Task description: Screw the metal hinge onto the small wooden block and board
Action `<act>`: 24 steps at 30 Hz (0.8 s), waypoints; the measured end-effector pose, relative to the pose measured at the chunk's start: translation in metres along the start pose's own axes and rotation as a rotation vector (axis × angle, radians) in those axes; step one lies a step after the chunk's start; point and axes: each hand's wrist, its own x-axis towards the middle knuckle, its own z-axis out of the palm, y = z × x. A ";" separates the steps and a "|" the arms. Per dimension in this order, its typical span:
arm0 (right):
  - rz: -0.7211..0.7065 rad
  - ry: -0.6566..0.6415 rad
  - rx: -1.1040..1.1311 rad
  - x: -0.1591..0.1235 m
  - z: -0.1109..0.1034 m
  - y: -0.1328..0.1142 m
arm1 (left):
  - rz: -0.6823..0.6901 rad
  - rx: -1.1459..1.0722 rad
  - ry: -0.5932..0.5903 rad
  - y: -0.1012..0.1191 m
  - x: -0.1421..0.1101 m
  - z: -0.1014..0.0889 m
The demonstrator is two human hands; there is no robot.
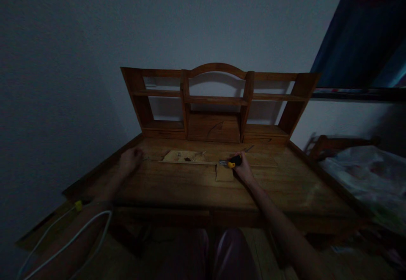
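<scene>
My right hand [243, 170] is closed around a black and yellow utility knife [235, 161], its metal blade end pointing left. Just under the blade end lies a small square of cardboard [224, 173] on the wooden desk. To the left is a long pale cardboard strip [182, 157] with a torn brown spot on its surface. My left hand [130, 160] is over the left part of the desk, apart from the strip; it is dim and blurred, so its fingers cannot be made out.
A wooden shelf unit [217, 100] stands along the back of the desk [190, 191]. Beyond my right hand lies a thin dark stick-like object [249, 148]. A white cable [79, 237] runs across my left forearm. Plastic-covered things [364, 170] are at the right.
</scene>
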 end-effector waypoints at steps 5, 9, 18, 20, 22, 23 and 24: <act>0.014 -0.024 0.070 0.000 0.000 -0.002 | 0.028 -0.008 -0.102 -0.011 0.005 0.002; 0.000 0.001 0.050 0.000 0.000 -0.003 | -0.017 -0.019 -0.161 -0.010 0.010 0.004; 0.033 -0.007 0.052 0.001 -0.002 -0.002 | 0.144 -0.174 -0.332 -0.015 0.025 0.012; 0.046 0.008 0.045 0.001 -0.002 -0.001 | 0.176 -0.223 -0.381 -0.018 0.026 0.010; 0.050 0.027 0.017 0.002 -0.002 0.000 | 0.182 -0.261 -0.424 -0.021 0.025 0.005; 0.051 0.030 0.006 0.002 -0.002 0.001 | 0.169 -0.272 -0.439 -0.022 0.023 0.003; 0.055 0.032 0.002 0.002 -0.002 0.001 | 0.152 -0.285 -0.453 -0.022 0.021 0.000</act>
